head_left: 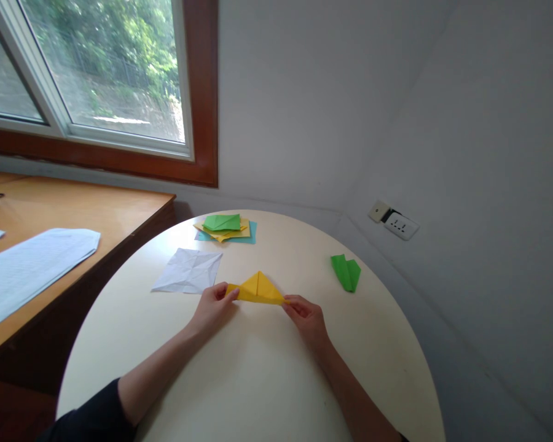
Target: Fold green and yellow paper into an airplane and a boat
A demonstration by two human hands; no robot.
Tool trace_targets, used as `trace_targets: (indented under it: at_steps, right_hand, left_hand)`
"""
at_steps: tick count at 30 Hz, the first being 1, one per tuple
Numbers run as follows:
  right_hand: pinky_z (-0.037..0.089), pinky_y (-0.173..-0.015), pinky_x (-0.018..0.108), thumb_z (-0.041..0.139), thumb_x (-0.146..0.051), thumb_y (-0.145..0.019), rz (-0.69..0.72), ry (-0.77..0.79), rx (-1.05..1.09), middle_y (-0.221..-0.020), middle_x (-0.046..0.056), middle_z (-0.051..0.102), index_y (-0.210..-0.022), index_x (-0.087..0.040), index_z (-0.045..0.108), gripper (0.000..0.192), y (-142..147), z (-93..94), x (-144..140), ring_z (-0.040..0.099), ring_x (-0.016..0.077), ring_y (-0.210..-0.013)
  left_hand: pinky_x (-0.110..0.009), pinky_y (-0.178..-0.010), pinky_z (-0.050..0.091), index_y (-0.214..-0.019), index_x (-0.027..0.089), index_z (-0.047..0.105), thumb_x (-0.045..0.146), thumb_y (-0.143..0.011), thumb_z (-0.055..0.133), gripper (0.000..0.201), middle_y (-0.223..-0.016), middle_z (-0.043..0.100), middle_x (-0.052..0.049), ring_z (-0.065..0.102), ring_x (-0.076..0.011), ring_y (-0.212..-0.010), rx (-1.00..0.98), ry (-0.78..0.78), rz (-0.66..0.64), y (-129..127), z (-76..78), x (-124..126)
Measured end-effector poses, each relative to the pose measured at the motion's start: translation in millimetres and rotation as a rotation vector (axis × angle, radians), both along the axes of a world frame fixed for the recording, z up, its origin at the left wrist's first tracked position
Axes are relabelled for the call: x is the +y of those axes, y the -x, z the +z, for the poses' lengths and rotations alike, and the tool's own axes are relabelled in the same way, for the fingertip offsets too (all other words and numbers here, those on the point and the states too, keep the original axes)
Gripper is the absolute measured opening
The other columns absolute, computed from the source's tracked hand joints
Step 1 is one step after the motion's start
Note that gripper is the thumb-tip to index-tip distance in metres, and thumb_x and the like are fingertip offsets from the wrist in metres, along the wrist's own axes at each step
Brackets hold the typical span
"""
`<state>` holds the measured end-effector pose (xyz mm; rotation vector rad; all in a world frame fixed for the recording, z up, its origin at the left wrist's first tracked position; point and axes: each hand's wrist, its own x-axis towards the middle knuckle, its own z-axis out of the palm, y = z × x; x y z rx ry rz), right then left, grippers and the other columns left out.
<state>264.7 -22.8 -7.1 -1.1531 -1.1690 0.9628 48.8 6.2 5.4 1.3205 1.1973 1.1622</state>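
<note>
A folded yellow paper [259,288] is held over the middle of the round table, its peak pointing away from me and a crease running down its centre. My left hand [216,301] pinches its left end between thumb and fingers. At the right end, the tip is gripped by my right hand [306,313], fingers closed. Just beyond my left hand lies a creased white paper sheet [187,270], spread flat. To the right of my right hand rests a folded green paper [346,272].
At the far side of the round white table [276,380] sits a stack of coloured papers [225,228], green on top. A wooden desk [120,205] with white papers [37,270] stands at the left. Walls and a power socket [400,225] border the right.
</note>
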Motion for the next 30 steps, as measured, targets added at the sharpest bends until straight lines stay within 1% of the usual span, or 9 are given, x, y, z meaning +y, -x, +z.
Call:
trace_targets:
  at_steps: [4, 6, 10, 15, 19, 22, 24, 30]
  right_hand:
    - [0.050, -0.068, 0.030, 0.073, -0.035, -0.060, 0.012, 0.014, -0.012, -0.071, 0.002, 0.069, -0.064, -0.021, 0.069, 0.016, 0, 1.4, 0, 0.062, 0.0168, -0.069]
    - [0.049, -0.064, 0.029, 0.073, -0.037, -0.059, -0.005, 0.028, -0.008, -0.066, 0.002, 0.068, -0.060, -0.020, 0.067, 0.018, 0, 1.4, 0, 0.061, 0.0165, -0.065]
    - [0.049, -0.063, 0.029, 0.074, -0.042, -0.057, -0.032, 0.044, -0.014, -0.059, 0.002, 0.067, -0.056, -0.019, 0.065, 0.025, -1, 1.9, 2, 0.061, 0.0165, -0.060]
    - [0.048, -0.058, 0.027, 0.074, -0.046, -0.057, -0.028, 0.050, -0.022, -0.056, 0.002, 0.066, -0.056, -0.018, 0.062, 0.031, -3, 3.6, 2, 0.060, 0.0144, -0.055]
    - [0.050, -0.056, 0.026, 0.077, -0.042, -0.054, -0.043, 0.051, 0.059, -0.054, -0.001, 0.064, -0.057, -0.018, 0.056, 0.032, -3, 3.3, 2, 0.061, 0.0138, -0.054]
    - [0.053, -0.058, 0.028, 0.079, -0.040, -0.051, -0.045, 0.059, 0.132, -0.061, -0.001, 0.067, -0.067, -0.019, 0.059, 0.033, -2, 1.2, 3, 0.064, 0.0153, -0.056]
    - [0.054, -0.060, 0.030, 0.079, -0.040, -0.052, -0.036, 0.057, 0.131, -0.067, 0.001, 0.069, -0.073, -0.018, 0.064, 0.034, -2, -1.0, 4, 0.065, 0.0161, -0.059]
    - [0.053, -0.062, 0.030, 0.074, -0.039, -0.059, -0.024, 0.025, 0.045, -0.065, 0.003, 0.069, -0.071, -0.018, 0.070, 0.025, -5, -6.5, 6, 0.064, 0.0155, -0.060]
  left_hand:
    - [-0.023, -0.053, 0.038, -0.060, 0.014, 0.058, 0.045, -0.066, 0.063, 0.032, -0.058, 0.059, 0.000, 0.053, -0.0135, -0.057, -0.030, 0.022, -0.006, 0, -0.3, 0]
    - [-0.023, -0.055, 0.040, -0.060, 0.014, 0.058, 0.045, -0.066, 0.063, 0.032, -0.059, 0.060, 0.000, 0.055, -0.0142, -0.059, -0.050, 0.039, -0.017, 0, 0.0, 0]
    - [-0.024, -0.059, 0.042, -0.060, 0.014, 0.057, 0.046, -0.065, 0.064, 0.033, -0.062, 0.062, -0.002, 0.057, -0.0152, -0.063, -0.089, 0.072, -0.039, -1, 1.6, -1]
    - [-0.028, -0.064, 0.045, -0.066, 0.013, 0.062, 0.047, -0.063, 0.065, 0.034, -0.067, 0.066, -0.005, 0.061, -0.0182, -0.067, -0.098, 0.093, -0.070, -2, 3.0, -2]
    - [-0.028, -0.064, 0.045, -0.067, 0.013, 0.062, 0.047, -0.063, 0.065, 0.034, -0.068, 0.067, -0.006, 0.061, -0.0183, -0.067, -0.082, 0.093, -0.094, -2, 2.1, -1]
    - [-0.026, -0.062, 0.045, -0.066, 0.013, 0.062, 0.047, -0.064, 0.064, 0.034, -0.068, 0.066, -0.005, 0.061, -0.0178, -0.067, -0.064, 0.094, -0.094, -1, 2.0, -2]
    - [-0.026, -0.062, 0.044, -0.066, 0.013, 0.062, 0.047, -0.065, 0.064, 0.034, -0.068, 0.066, -0.005, 0.061, -0.0177, -0.068, -0.063, 0.095, -0.090, 0, 2.2, -3]
    - [-0.025, -0.064, 0.046, -0.070, 0.013, 0.061, 0.046, -0.064, 0.066, 0.034, -0.072, 0.068, -0.005, 0.062, -0.0166, -0.068, -0.115, 0.090, -0.107, -1, 2.9, -2]
